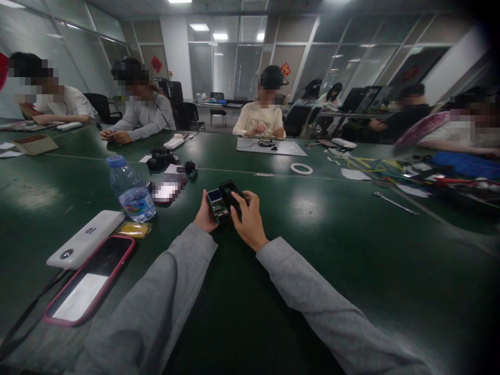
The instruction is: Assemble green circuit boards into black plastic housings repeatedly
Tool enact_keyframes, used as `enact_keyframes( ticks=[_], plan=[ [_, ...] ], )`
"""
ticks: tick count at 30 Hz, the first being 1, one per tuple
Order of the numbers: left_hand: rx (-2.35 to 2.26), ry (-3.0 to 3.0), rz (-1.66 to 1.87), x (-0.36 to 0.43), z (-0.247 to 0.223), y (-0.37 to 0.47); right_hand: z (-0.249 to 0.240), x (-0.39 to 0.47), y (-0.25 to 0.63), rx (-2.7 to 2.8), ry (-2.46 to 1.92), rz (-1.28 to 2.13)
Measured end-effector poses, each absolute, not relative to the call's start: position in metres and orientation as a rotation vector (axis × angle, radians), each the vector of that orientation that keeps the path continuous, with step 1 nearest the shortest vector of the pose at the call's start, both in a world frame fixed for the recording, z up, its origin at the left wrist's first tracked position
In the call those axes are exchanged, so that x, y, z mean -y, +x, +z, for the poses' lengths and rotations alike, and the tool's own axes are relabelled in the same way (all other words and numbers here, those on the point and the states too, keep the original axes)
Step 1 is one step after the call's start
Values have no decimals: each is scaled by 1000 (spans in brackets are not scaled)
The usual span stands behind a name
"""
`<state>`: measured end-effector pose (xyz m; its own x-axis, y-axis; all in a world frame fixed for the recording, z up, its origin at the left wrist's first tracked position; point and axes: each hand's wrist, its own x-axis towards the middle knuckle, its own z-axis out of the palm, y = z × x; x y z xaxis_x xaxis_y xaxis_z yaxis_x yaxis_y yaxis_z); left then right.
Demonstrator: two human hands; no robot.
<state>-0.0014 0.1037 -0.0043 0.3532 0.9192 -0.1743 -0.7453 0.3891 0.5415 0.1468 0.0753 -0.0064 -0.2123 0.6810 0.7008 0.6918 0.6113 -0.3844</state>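
Note:
Just above the green table (312, 245), my left hand (203, 214) is closed around a small circuit board with a screen (217, 203), gripping it by its left side and lower edge. Against the board's right side is a black plastic cover (230, 191), tilted at an angle. My right hand (250, 216) is closed on this cover, its fingertips on the front face; the thumb is partly hidden. Whether board and cover are joined or only touching, I cannot tell.
To the left stand a water bottle (133, 192), a white power bank (86, 237), a pink-cased phone (91, 281) and a yellow packet (135, 229). A white ring (301, 169), a wrench (396, 203) and tangled cables (441, 172) lie rightward. Several people sit around the table.

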Motion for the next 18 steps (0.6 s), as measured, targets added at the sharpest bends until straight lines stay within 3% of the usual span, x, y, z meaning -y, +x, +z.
enact_keyframes(
  ticks=[18],
  plan=[
    [-454,418,1103,-108,-11,-3,-24,-103,167,1699,-1177,203]
  ],
)
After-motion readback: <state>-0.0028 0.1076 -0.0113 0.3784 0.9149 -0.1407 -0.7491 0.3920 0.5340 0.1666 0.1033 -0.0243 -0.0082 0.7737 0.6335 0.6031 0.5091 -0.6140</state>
